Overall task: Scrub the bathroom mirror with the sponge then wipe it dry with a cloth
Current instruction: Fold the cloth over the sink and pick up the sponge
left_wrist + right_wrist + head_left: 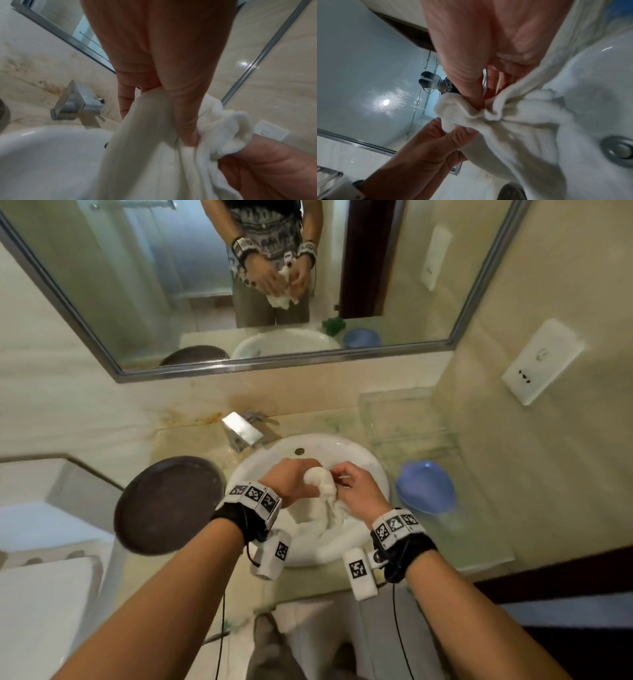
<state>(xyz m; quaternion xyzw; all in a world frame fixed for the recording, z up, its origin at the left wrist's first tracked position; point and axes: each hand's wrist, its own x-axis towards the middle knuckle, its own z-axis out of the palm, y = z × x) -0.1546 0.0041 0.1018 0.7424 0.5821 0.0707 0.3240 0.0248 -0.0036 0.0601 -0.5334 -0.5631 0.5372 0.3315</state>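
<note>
The left hand (291, 481) clutches the bunched top of the white cloth (323, 491) over the sink (373, 470). Just right of that grip, the right hand (356, 486) pinches the same wad. It looks soft, limp and probably wet-heavy, so best held bunched. The sponge isn't clearly visible; the mirror (137, 285) hangs beyond both.

- The white terry cloth (323, 484) is bunched and twisted into a thick roll above the white round sink basin (373, 470). Its upper end is gripped by the left hand (294, 482), the part beside it pinched by the right hand (356, 486); its lower end trails down into the basin.
- The large rectangular wall mirror with a grey metal frame (144, 285) hangs on the wall behind the sink, and its glass shows a hazy, speckled patch in the right wrist view.
- A green sponge shows only as a reflection (333, 326) in the mirror's lower part.
</note>
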